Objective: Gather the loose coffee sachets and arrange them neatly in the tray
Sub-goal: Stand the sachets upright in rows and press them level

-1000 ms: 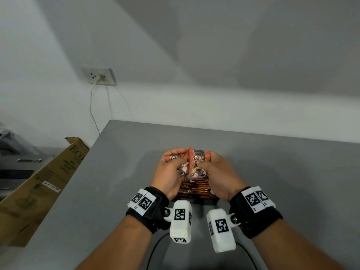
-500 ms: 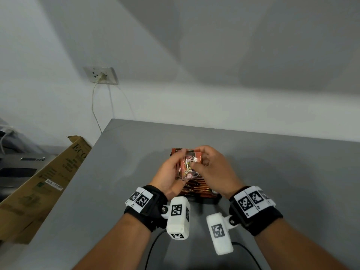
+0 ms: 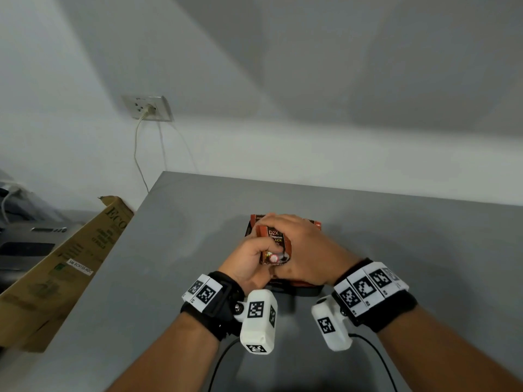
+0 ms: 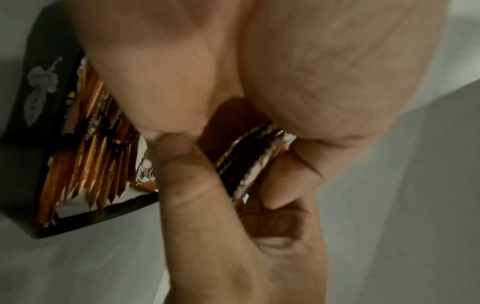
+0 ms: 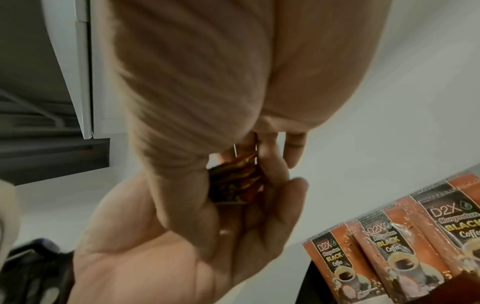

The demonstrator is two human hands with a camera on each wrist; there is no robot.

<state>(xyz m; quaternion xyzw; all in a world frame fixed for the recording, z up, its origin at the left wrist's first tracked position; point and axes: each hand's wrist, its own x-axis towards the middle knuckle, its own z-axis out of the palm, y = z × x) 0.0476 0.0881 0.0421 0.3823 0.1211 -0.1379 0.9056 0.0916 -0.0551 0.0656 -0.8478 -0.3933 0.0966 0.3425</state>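
Head view showed a small bundle of coffee sachets (image 3: 274, 244), orange and black with "D2X" print, held just above a black tray (image 4: 28, 107) already packed with upright sachets (image 5: 384, 257). Both hands pinched the bundle: the left hand (image 3: 249, 260) at its near end, the right hand (image 3: 304, 250) curled over the top. The tray sat mid-way across a grey table (image 3: 424, 250), well apart from its edges. A cardboard box (image 3: 65, 264) leaned at the table's left edge; a wall socket (image 3: 147, 107) was behind.
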